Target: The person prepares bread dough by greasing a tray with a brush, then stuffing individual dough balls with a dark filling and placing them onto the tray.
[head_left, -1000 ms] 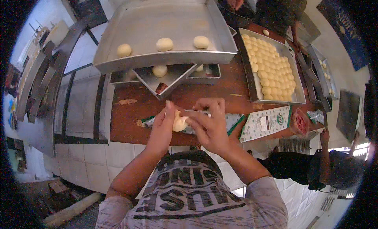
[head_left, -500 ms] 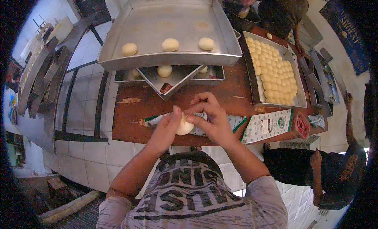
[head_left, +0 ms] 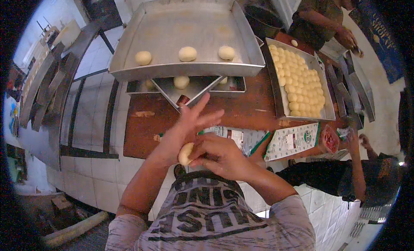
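Brown counter (head_left: 258, 100): carries trays and packets ahead of the hands; the dough is in the air about level with its near edge, so a secure hold seems to matter more than speed
Large metal tray (head_left: 187, 69): stacked over other trays; three dough balls (head_left: 187, 53) sit well apart along its near side; their smooth, plump roundness is a fair guide for shape
Full tray (head_left: 278, 92): right of the stack; its close-packed balls (head_left: 302, 82) touch one another
White packet (head_left: 293, 141): green-edged, flat at the right; better not brushed by the forearm
Left grip (head_left: 184, 129): fingers spread wide, closed on nothing; cupping the palm would probably steady the dough
Right grip (head_left: 224, 154): thumb and fingers bent in, pinching the dough's right side; light, even pressure should avoid tears
Dough piece (head_left: 185, 154): between left palm heel and right fingertips; any seam is hidden; small turns between presses should even it
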### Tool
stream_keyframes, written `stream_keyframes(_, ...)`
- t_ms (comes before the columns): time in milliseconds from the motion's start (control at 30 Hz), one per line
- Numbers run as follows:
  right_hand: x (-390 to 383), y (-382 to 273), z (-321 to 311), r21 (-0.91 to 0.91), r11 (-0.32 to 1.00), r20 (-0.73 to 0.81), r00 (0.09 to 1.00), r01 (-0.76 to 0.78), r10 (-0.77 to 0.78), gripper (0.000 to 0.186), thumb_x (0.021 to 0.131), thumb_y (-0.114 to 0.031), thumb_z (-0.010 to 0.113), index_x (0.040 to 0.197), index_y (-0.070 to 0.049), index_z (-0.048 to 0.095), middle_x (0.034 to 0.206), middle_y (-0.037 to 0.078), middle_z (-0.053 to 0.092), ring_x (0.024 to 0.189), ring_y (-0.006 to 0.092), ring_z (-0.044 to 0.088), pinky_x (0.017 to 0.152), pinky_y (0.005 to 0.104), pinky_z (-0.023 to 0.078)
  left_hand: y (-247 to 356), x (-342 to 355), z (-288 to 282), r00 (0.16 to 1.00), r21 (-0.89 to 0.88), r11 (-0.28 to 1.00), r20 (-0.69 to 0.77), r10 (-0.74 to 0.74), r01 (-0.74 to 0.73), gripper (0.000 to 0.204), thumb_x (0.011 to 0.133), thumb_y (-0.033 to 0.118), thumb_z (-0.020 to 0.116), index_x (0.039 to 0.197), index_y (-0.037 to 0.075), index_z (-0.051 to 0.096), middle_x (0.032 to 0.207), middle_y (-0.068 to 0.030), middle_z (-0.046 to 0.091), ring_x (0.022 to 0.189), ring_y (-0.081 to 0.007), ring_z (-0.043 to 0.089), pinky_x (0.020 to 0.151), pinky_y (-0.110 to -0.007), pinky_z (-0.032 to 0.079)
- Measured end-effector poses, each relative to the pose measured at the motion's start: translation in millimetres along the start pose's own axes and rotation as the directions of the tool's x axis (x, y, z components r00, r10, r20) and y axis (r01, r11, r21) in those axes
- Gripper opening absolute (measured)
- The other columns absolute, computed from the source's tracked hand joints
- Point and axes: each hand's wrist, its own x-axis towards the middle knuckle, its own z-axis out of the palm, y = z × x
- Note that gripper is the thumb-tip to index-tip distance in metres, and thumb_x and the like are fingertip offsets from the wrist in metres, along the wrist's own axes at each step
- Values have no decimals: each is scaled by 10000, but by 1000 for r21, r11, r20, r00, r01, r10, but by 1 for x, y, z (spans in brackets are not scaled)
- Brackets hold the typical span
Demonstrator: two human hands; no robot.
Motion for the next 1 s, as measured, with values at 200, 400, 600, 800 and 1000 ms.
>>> stream_keyframes(200, 29, 12, 2, 952, 303, -150, 926, 41, 346, 103, 776, -39, 678, 847, -53, 603, 817, 56, 610, 746, 153, 591, 665, 271, 496, -20, 1, -12, 917, 198, 895, 78, 392, -399, 1004, 706, 752, 513, 1359, 13, 327, 1394, -183, 353, 1264, -272, 392, 1015, -364, 350)
stream_keyframes(400, 46, 16, 6, 530, 767, -50, 890, -361, 453, 179, 826, -72, 625, 999, -31, 598, 945, 123, 636, 842, 221, 613, 750, 347, 502, 5, -1, -17, 827, 579, 745, -201, 525, -332, 394, 674, 85, 771, 973, 43, 518, 972, -55, 529, 962, -163, 532, 850, -275, 415)
stream_keyframes(600, 79, -24, 14, -491, 828, -143, 913, 269, -382, 439, 776, -91, 646, 1202, -53, 541, 1173, 168, 525, 999, 301, 538, 859, 354, 433, 26, -4, -57, 723, 863, 448, -155, 673, -232, 258, 657, 43, 723, 798, 23, 508, 861, -94, 516, 820, -234, 532, 738, -325, 426)
stream_keyframes(800, 164, -26, -7, -402, 790, -30, 856, 462, -516, 484, 695, -79, 673, 1160, -46, 544, 1213, 150, 492, 1093, 290, 503, 926, 385, 405, 104, 3, -67, 601, 973, -67, 189, 776, -219, 350, 667, 91, 672, 983, 29, 537, 1099, -167, 509, 1024, -355, 459, 872, -403, 368)
stream_keyframes(1000, 316, -18, -34, -233, 868, -667, 578, 438, -470, 495, 729, -132, 679, 1175, 3, 509, 1091, 169, 570, 1003, 277, 560, 876, 362, 444, 172, -14, -128, 453, 992, -78, 27, 891, 96, 298, 810, 73, 590, 1103, 59, 542, 1151, -132, 520, 1072, -295, 497, 894, -368, 405)
